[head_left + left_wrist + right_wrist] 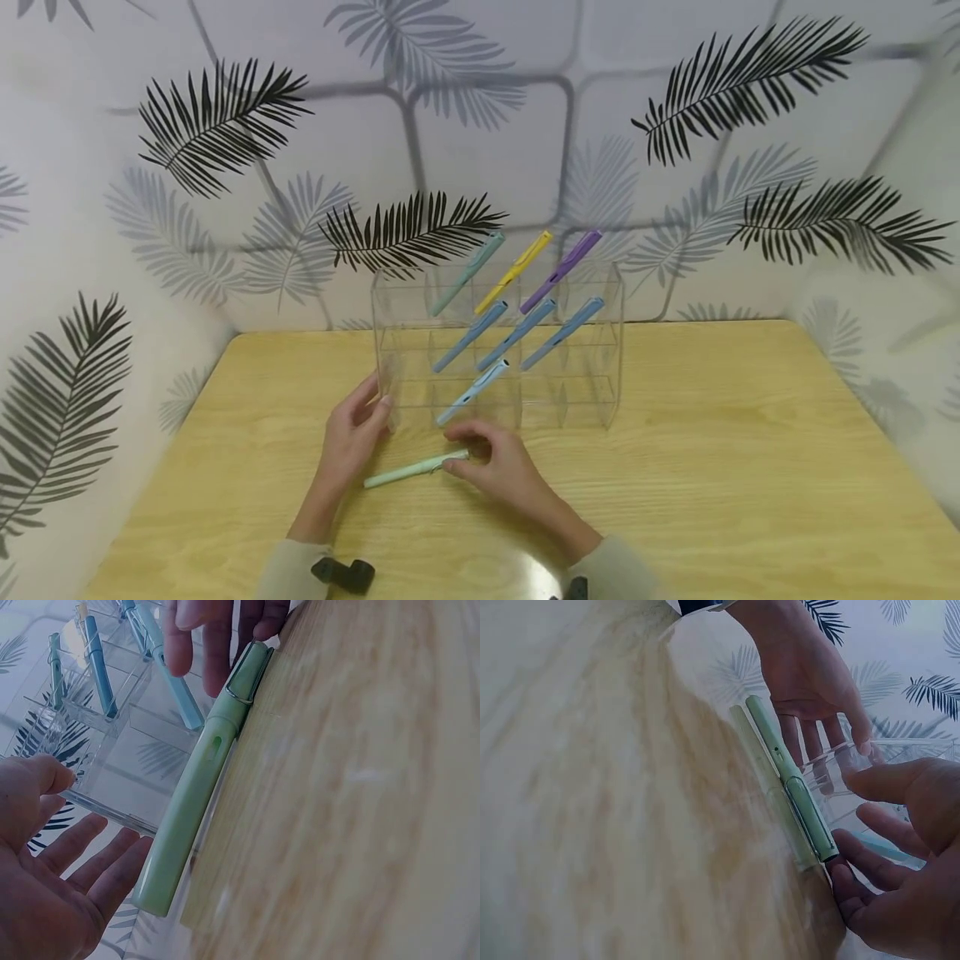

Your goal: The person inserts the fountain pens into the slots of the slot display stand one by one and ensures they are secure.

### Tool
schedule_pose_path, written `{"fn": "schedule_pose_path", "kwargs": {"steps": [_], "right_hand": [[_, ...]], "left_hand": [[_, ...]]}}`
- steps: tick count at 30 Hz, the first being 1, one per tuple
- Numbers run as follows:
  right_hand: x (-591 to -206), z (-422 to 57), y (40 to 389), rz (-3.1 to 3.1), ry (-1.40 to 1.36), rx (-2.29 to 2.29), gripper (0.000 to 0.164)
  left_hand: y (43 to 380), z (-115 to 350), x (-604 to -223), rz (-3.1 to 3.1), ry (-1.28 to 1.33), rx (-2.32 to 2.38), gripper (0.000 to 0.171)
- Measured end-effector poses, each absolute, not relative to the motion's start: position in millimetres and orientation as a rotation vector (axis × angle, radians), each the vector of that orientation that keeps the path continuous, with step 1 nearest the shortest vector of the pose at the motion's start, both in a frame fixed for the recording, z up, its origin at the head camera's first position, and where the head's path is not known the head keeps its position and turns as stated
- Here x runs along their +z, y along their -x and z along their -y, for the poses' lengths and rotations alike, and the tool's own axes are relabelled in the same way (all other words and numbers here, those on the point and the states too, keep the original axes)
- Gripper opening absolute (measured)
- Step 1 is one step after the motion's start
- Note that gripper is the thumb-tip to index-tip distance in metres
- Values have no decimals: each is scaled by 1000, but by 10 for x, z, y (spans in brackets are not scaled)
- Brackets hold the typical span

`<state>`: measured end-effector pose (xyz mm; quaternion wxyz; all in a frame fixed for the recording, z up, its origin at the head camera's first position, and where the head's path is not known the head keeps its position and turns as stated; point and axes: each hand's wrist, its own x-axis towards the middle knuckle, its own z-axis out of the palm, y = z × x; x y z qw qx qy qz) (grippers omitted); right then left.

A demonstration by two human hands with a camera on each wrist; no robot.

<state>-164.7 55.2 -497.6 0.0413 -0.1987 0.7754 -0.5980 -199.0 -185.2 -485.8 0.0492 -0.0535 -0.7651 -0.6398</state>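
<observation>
A clear acrylic pen rack (572, 392) stands on the table with several pens slanting in its compartments. My left hand (354, 435) holds the rack's left side, thumb at the front edge and fingers along the outside. A pale green pen (408, 471) with a wire clip lies on the table in front of the rack, its cap end to the right. My right hand (501, 468) is at that cap end. In the right wrist view, the fingertips (843, 859) are beside the cap, while the thumb stands apart from the pen (784, 769).
The rack's top row has a teal pen (467, 275), a yellow pen (513, 272) and a purple pen (561, 272). Blue pens fill part of the middle row, and a light blue pen (472, 393) leans in the bottom row. A leaf-patterned wall (480, 167) rises behind the wooden table (720, 467).
</observation>
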Motion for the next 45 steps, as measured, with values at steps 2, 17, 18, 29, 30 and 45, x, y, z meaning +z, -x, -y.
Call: {"fn": "schedule_pose_path", "kwargs": {"steps": [2, 17, 18, 29, 30, 45], "right_hand": [[-4981, -530, 1649, -2397, 586, -1800, 33], [-4987, -478, 1666, -2632, 639, -1522, 23], [-4981, -476, 1664, -2647, 656, -1505, 21], [-4932, -496, 1638, -2634, 578, -1533, 12], [-4927, -506, 1639, -2617, 559, -1558, 12], [-4737, -642, 1653, -2384, 488, -1894, 23]], "left_hand": [[1980, 1863, -4859, 2338, 156, -1946, 47], [1970, 1857, -4851, 2342, 135, -1951, 48], [1973, 1855, -4851, 2339, 138, -1953, 48], [1975, 1860, -4846, 2362, 139, -1944, 49], [1976, 1861, -4844, 2362, 142, -1943, 49], [1966, 1847, -4834, 2338, 135, -1933, 47]]}}
